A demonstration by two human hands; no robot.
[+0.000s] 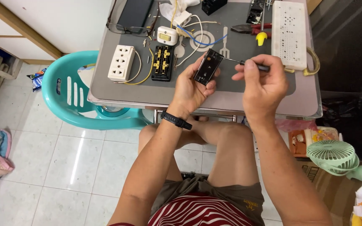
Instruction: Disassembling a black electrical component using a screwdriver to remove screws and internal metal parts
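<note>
Above the table's (118, 94) near edge, your left hand (189, 90) grips the black socket body (208, 67); your right hand (262, 83) pinches the screwdriver (248, 63); seat its tip squarely, turning gently.

Both forearms reach forward and upward from the lap, bare, converging toward each other. The left hand (192, 86) is raised with palm turned inward, fingers and thumb curled in a grip. The right hand (261, 81) sits just beside it, fingers pinched closed, knuckles up.

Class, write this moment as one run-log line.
left hand: holds black socket module | right hand: screwdriver tip at module | white outlet on table
</note>
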